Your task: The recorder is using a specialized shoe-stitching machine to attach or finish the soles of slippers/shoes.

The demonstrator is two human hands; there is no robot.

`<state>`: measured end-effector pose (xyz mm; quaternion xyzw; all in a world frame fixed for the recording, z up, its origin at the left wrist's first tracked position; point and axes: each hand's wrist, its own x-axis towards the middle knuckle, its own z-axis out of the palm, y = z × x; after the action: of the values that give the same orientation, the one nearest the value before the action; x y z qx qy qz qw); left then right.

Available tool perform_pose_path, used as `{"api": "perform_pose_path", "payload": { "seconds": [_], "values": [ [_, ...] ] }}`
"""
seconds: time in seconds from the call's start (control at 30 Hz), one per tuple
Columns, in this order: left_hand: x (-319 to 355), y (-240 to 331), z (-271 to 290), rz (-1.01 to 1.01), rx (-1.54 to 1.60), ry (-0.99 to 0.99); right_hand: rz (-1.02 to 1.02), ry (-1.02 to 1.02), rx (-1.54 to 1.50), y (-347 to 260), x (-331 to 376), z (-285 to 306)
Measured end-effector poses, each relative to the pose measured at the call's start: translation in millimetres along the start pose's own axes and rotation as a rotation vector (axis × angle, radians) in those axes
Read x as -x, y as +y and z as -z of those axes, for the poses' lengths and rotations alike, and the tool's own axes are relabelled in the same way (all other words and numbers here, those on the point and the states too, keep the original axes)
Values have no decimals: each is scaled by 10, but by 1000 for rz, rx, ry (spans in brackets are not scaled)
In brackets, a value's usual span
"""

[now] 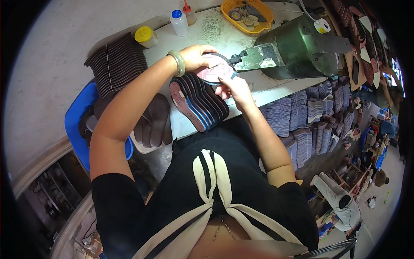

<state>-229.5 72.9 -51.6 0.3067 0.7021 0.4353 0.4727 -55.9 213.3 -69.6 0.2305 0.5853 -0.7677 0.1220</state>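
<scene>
A pale pinkish insole (217, 71) with a dark edge lies at the working end of a green sewing machine (302, 49). My left hand (196, 58), with a jade-coloured bangle at its wrist, is closed on the insole's left side. At the near right edge of it, my right hand (236, 91) pinches the rim between thumb and curled fingers. The needle area is partly hidden by the machine's arm. Right below my hands, a fanned row of reddish-brown insoles with dark and blue edges (187, 103) leans on the white table (254, 93).
Dark insoles (153, 118) lie left, beside a tied bundle (118, 62) and a blue basin (71, 114). Behind stand a yellow-lidded jar (146, 36), a blue-capped bottle (179, 23), tangled string (212, 28) and a yellow basket (252, 31). Grey stacks (291, 114) sit right; a person (340, 205) is beyond.
</scene>
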Motion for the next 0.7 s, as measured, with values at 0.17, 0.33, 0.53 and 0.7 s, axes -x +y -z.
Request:
{"api": "perform_pose_path", "payload": {
  "seconds": [0.17,0.33,0.53,0.7],
  "values": [
    [187,41,-178,117,-171,223,25,78,-121,5,-13,-46],
    [271,-78,-380,103,-80,460,14,120,-73,-51,-17,-32],
    [358,-45,-553,129,-157,606,108,229,153,-112,-43,-12],
    [360,-3,-677,160,-77,634,185,313,150,-48,-35,3]
  ]
}}
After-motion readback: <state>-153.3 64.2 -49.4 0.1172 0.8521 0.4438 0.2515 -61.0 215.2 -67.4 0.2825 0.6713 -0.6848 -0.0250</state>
